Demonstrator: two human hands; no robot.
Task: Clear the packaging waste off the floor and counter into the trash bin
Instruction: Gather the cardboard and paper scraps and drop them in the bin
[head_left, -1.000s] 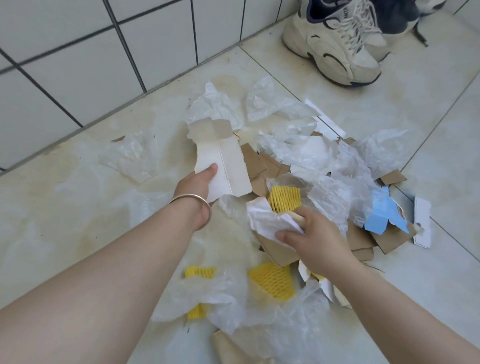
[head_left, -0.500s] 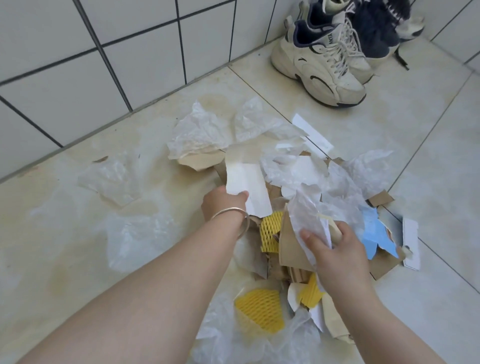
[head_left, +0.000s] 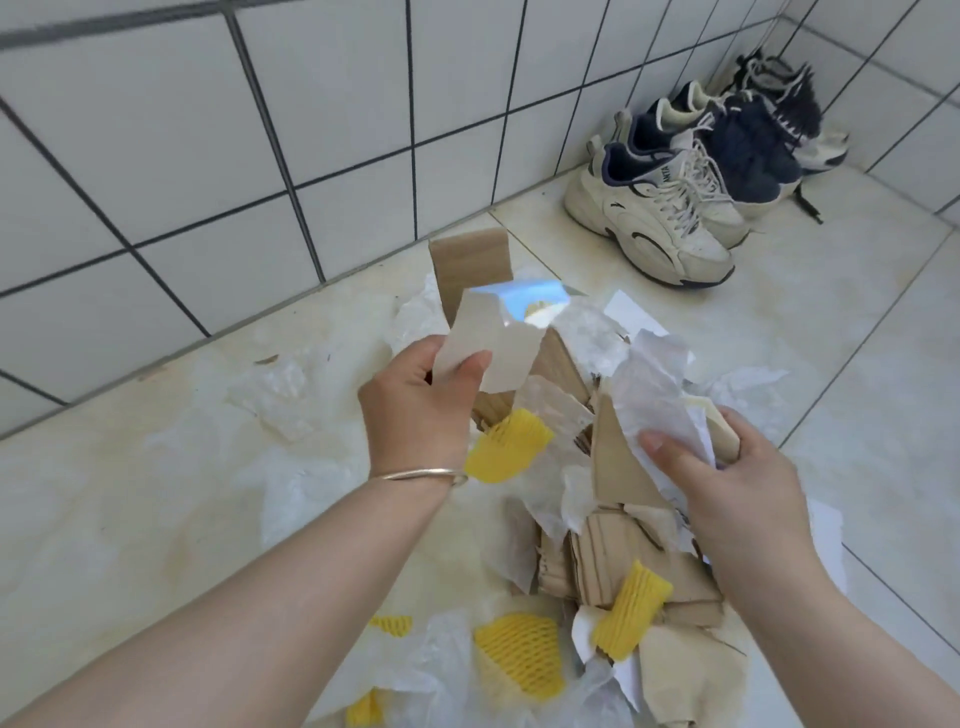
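Left hand (head_left: 415, 400) grips a torn pale card scrap (head_left: 493, 343), thumb pinned over it, lifted clear of the floor. Right hand (head_left: 737, 499) clutches crumpled white paper (head_left: 660, 400) with a cardboard piece (head_left: 618, 467) bunched beneath. Rest of the packaging waste lies on the floor (head_left: 104, 519) near the wall: brown cardboard, clear plastic film (head_left: 275, 395), yellow foam netting (head_left: 519, 660). Sneakers (head_left: 670, 218) sit in the far corner. No trash bin in view. Step in hand looks like gathering handfuls. Next move calls for carrying both loads to the bin without loose bits slipping out, then returning for the film and netting.
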